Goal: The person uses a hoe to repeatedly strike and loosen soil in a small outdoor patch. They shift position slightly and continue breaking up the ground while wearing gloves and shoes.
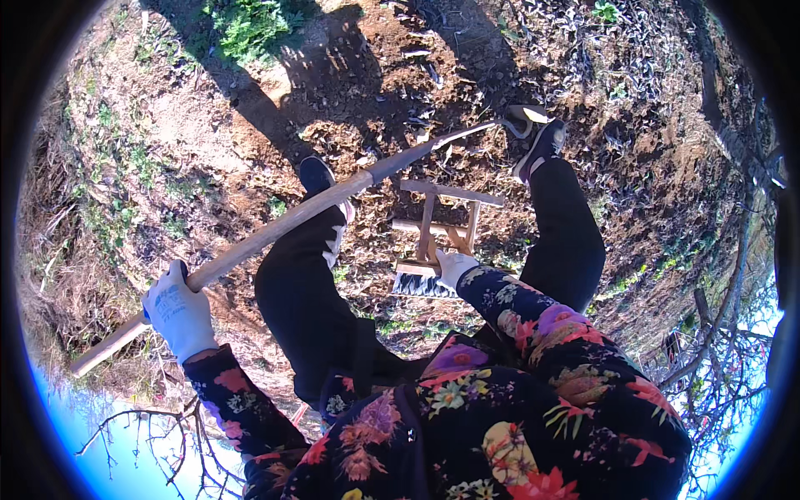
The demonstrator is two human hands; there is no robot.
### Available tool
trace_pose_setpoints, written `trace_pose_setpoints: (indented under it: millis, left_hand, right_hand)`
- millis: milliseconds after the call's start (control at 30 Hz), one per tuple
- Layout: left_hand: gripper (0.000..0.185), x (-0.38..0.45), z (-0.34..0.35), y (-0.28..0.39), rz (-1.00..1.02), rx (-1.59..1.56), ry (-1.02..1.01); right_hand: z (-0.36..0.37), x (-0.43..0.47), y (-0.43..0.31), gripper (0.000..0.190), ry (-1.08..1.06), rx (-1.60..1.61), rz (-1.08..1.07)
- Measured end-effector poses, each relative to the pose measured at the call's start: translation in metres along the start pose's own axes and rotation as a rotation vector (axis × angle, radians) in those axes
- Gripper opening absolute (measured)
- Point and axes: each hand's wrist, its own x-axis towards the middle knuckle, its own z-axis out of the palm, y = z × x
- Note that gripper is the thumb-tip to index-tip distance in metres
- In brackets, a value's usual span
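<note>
My left hand (180, 312), in a white work glove with blue on it, is closed around the wooden handle of a hoe (281, 228). The handle slants across my legs, its butt end sticking out past the hand at the lower left. At the far end, the hoe's metal head (530, 114) lies by my right shoe. Between my legs is a small wooden folding stool (427, 228) with a black-and-white woven seat (422, 285). My right hand (454, 269), gloved in white, grips the stool at its seat edge; its fingertips are partly hidden.
My shoes (550, 140) stand apart on brown soil strewn with dry leaves. A leafy green plant (250, 28) grows ahead on the left. Bare tree branches (719, 337) rise at the right, and more twigs (181, 425) show at the lower left. Dry grass (53, 269) borders the left.
</note>
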Motion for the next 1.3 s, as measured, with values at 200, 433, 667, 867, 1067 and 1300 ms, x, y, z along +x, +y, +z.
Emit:
trace_pose_setpoints:
  millis: [200, 433, 667, 867, 1067, 1300]
  left_hand:
    - [0.016, 0.043, -0.007, 0.105, 0.025, -0.023, -0.003]
    - [0.019, 0.096, 0.005, 0.204, 0.116, -0.102, -0.122]
    - [0.030, 0.117, -0.014, 0.214, 0.016, -0.131, -0.253]
    - [0.029, 0.115, -0.050, 0.266, 0.006, -0.074, -0.021]
    - [0.029, 0.098, -0.061, 0.324, 0.088, -0.035, 0.112]
    - [0.035, 0.008, -0.060, 0.313, 0.142, -0.051, 0.233]
  right_hand:
    - [-0.066, 0.006, 0.039, 0.044, -0.077, 0.038, -0.022]
    - [-0.112, 0.036, 0.081, 0.071, -0.119, 0.032, -0.048]
    - [-0.172, 0.048, 0.103, 0.103, -0.625, -0.217, -0.057]
    - [-0.230, 0.050, 0.106, 0.091, -0.163, -0.122, -0.122]
    - [-0.226, 0.079, 0.125, 0.061, 0.495, -0.177, -0.262]
    - [-0.245, 0.061, 0.133, 0.071, 0.497, 1.325, -0.249]
